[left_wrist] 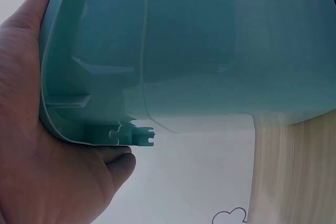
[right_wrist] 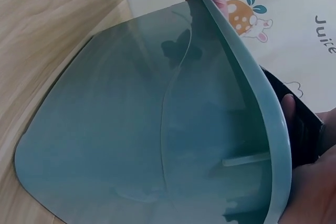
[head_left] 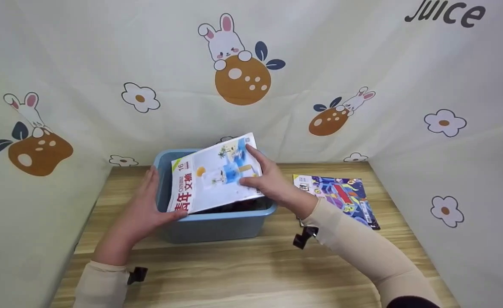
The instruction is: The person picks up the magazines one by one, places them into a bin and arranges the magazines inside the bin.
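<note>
A white magazine (head_left: 211, 188) with red lettering and an ice-pop picture lies tilted over the opening of a blue plastic bin (head_left: 217, 229). My right hand (head_left: 279, 182) holds the magazine by its right side, with the thumb on the cover and the fingers at its far edge. At the bin's left end, my left hand (head_left: 140, 214) grips the rim, its thumb along the front rim beside the magazine's lower left corner. The left wrist view shows that hand (left_wrist: 37, 129) against the rim's corner. Dark contents of the bin are mostly hidden under the magazine.
To the right of the bin, a colorful magazine (head_left: 341, 196) lies on the wooden table (head_left: 217, 273), partly behind my right forearm. A pale curtain (head_left: 170, 55) printed with rabbits, fruit and flowers encloses the back and both sides.
</note>
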`<control>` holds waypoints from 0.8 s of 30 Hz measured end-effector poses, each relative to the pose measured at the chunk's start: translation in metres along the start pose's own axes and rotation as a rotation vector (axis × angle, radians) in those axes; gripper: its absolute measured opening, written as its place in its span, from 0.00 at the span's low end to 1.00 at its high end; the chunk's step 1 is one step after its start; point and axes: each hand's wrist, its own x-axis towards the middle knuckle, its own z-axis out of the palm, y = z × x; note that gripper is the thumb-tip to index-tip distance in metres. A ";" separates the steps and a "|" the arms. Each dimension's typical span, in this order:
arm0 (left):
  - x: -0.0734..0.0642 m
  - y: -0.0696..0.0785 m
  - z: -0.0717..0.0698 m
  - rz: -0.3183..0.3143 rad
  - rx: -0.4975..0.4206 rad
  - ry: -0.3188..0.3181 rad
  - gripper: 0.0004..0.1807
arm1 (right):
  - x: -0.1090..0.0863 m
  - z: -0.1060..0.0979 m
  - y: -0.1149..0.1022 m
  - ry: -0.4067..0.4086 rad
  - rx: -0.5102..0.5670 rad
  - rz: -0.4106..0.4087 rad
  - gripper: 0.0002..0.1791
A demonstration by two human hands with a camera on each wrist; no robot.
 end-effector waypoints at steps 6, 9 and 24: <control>0.000 0.001 0.001 -0.020 -0.003 0.000 0.84 | 0.000 0.007 0.000 -0.012 -0.084 0.029 0.58; 0.000 0.002 0.001 -0.023 0.003 -0.003 0.84 | 0.000 0.011 0.000 -0.026 -0.080 0.036 0.57; 0.000 0.001 0.001 -0.043 0.009 -0.012 0.86 | 0.003 0.017 -0.001 -0.117 -0.124 0.030 0.51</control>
